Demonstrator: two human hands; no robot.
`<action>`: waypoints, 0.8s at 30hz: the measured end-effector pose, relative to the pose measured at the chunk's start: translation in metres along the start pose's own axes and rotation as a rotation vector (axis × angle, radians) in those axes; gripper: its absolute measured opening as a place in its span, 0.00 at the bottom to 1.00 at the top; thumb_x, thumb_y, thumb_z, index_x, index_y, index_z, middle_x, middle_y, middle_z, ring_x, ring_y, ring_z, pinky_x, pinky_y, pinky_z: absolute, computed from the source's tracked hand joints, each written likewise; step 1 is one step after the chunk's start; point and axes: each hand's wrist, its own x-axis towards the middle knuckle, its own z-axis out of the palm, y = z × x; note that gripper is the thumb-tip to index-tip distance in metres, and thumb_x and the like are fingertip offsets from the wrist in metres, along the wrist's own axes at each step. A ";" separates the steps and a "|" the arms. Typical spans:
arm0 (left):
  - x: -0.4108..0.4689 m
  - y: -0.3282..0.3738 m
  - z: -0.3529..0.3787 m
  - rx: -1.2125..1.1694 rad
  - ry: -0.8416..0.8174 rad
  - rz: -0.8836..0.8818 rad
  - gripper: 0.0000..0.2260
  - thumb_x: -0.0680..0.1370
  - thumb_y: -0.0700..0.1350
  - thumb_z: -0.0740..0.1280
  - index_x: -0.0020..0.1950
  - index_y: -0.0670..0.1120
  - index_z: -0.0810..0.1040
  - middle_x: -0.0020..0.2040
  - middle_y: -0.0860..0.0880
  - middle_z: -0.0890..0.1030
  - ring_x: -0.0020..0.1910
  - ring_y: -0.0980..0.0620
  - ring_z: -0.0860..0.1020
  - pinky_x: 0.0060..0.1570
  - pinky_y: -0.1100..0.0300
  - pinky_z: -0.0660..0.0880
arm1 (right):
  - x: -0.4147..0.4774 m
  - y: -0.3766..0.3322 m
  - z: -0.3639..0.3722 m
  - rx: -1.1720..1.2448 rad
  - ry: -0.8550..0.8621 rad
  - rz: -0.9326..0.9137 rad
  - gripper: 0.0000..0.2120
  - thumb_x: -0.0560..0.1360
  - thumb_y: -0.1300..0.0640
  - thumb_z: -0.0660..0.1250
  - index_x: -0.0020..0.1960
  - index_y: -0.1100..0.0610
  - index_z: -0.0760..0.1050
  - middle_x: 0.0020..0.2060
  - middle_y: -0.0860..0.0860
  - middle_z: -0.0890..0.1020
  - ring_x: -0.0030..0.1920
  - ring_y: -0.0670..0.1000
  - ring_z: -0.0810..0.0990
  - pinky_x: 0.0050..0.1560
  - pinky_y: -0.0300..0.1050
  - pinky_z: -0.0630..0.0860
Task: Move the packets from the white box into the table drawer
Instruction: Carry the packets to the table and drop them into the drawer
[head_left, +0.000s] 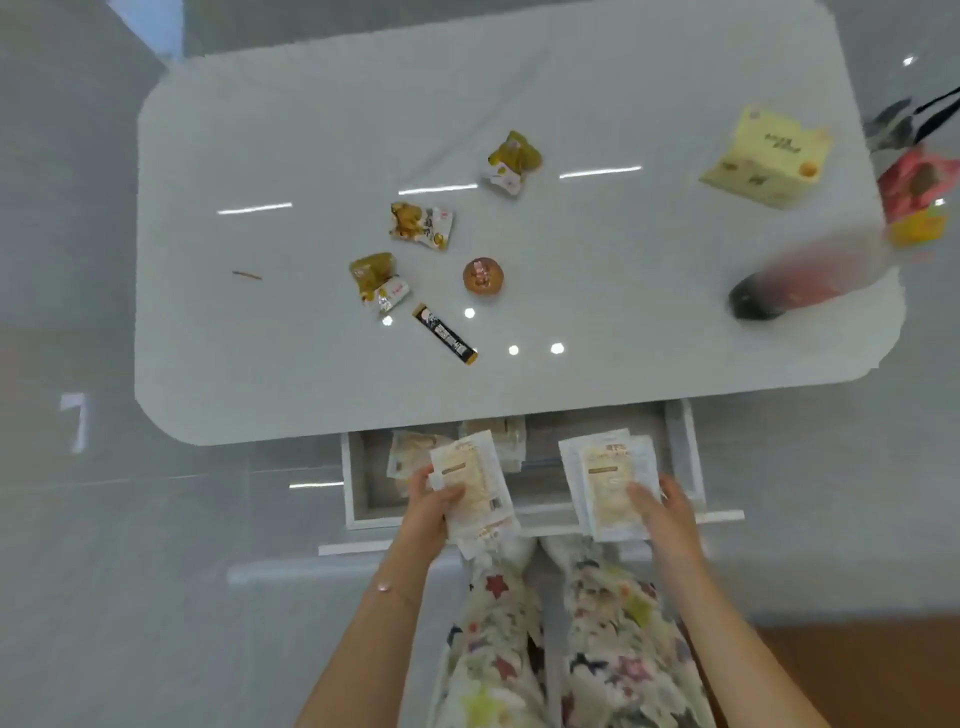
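Note:
The table drawer (685, 457) stands pulled out below the white table's near edge. My left hand (428, 501) grips a stack of pale cream packets (475, 480) over the drawer's left half. My right hand (662, 506) holds a second stack of similar packets (608, 478) over the right half. More packets (501, 434) lie inside the drawer at the back, partly under the tabletop. A pale yellow-white box (766, 156) sits at the table's far right.
On the white table (260, 338) lie three yellow snack packs (421, 224), a round brown snack (483, 277), a black stick sachet (445, 333) and a blurred dark-tipped pink object (795, 288). Red and yellow items (917, 197) sit beyond the right edge. My patterned trousers (561, 649) are below.

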 end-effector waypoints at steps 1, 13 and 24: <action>0.031 -0.009 0.002 0.009 0.032 0.013 0.20 0.77 0.29 0.62 0.63 0.46 0.64 0.60 0.38 0.74 0.47 0.44 0.78 0.43 0.48 0.77 | 0.033 0.010 0.010 -0.014 -0.004 0.016 0.17 0.78 0.60 0.65 0.66 0.57 0.70 0.57 0.55 0.80 0.51 0.53 0.82 0.40 0.43 0.78; 0.183 -0.049 0.006 0.361 0.233 0.300 0.24 0.77 0.35 0.63 0.71 0.47 0.60 0.67 0.43 0.70 0.62 0.43 0.72 0.60 0.50 0.72 | 0.214 0.066 0.081 -0.073 -0.033 0.111 0.14 0.76 0.69 0.64 0.60 0.62 0.75 0.55 0.59 0.81 0.55 0.60 0.80 0.54 0.52 0.79; 0.048 0.015 0.006 0.757 0.237 0.560 0.25 0.77 0.48 0.66 0.73 0.47 0.65 0.70 0.46 0.69 0.69 0.47 0.67 0.64 0.55 0.64 | 0.099 -0.025 0.079 -0.913 -0.113 -0.279 0.24 0.73 0.43 0.64 0.65 0.52 0.71 0.61 0.53 0.76 0.62 0.57 0.74 0.59 0.54 0.74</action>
